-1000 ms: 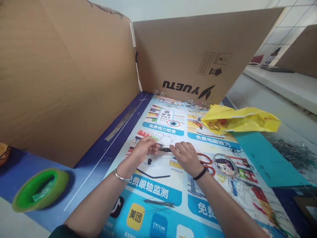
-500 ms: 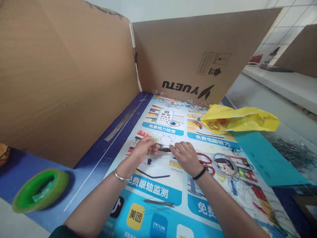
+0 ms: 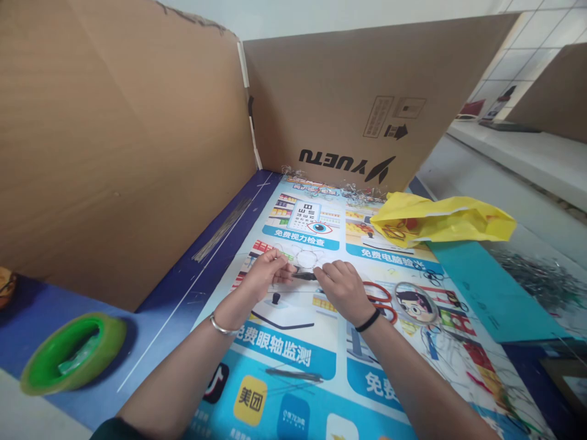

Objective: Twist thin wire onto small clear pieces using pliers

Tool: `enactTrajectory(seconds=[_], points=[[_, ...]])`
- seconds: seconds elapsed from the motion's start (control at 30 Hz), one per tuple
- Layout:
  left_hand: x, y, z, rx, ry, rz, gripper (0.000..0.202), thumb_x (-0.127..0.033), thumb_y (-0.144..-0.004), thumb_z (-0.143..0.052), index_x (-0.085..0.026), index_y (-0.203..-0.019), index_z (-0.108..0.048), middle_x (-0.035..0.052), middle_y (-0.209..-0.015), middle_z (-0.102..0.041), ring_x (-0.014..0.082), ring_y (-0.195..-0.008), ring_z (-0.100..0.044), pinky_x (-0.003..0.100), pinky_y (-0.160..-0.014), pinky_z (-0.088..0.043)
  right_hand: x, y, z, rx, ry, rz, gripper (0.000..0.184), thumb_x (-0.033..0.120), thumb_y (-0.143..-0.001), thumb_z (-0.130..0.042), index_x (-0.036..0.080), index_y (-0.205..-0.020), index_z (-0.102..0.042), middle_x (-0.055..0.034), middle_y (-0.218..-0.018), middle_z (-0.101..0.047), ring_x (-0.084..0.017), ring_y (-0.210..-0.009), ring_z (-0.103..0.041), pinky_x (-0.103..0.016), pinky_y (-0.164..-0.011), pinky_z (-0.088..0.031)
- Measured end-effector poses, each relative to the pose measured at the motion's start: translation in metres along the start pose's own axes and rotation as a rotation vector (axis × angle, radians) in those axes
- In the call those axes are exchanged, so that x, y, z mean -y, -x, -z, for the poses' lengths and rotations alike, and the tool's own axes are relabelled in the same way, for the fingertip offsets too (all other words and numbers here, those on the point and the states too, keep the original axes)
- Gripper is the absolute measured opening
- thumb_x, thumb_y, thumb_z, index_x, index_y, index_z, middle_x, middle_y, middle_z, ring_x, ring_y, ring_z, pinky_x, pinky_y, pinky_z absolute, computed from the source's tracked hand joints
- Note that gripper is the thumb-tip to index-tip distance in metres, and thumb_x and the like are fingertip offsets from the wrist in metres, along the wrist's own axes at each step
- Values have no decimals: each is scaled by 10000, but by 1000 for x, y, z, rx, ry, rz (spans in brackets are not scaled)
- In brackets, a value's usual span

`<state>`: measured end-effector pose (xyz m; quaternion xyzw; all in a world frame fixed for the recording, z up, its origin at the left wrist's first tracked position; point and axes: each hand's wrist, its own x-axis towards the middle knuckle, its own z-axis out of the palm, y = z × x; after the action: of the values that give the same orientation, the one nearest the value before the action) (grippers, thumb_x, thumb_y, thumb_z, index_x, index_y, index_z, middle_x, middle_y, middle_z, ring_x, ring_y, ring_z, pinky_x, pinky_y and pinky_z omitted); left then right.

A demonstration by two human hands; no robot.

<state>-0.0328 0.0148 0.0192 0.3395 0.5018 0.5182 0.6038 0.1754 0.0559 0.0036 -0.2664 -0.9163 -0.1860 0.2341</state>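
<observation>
Close together over the printed sheet [image 3: 298,302], my two hands meet at a short dark slender piece [image 3: 304,276] whose kind I cannot make out. My right hand [image 3: 342,287] is closed like a fist around its right end. My left hand [image 3: 270,272] pinches with thumb and forefinger at its left end; what lies between those fingertips is too small to name. A thin wire ring [image 3: 307,259] shows just behind the dark piece, and I cannot tell if it is held. Red-handled scissors [image 3: 383,293] lie right beside my right hand, partly covered by it.
A green tape roll [image 3: 73,353] lies at the left. Thin wires [image 3: 222,231] lie along the tall cardboard panel [image 3: 114,146]; a dark wire bundle [image 3: 293,374] is in front. At the right are a round clear lid-like disc [image 3: 416,304], yellow bag [image 3: 444,221] and silvery tangle [image 3: 541,281].
The whole view has shifted very slightly. Both hands keep nearly the same grip and place around the dark piece.
</observation>
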Motion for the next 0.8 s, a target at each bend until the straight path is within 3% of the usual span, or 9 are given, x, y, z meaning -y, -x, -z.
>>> enactTrajectory(seconds=[0.43,0.8], points=[[1,-5,3,62,-125,-165,209,-337,-769,-576,-166,-754,-456,25,-763,-665,122,-620,-630,260,-611,-496,4,0,-5,113,-84,-84,159,166,-842,-462,170,-889,-614,-45,-730,-582,-151,-710,-481,-275,-656,-320],[3,-7,7,147,-251,-229,195,-332,-797,-546,-154,-752,-480,20,-766,-640,125,-649,-641,274,-642,-508,2,-7,7,465,-254,-224,169,310,-854,-465,214,-868,-603,-22,-809,-641,-142,-762,-580,-232,-611,-355]])
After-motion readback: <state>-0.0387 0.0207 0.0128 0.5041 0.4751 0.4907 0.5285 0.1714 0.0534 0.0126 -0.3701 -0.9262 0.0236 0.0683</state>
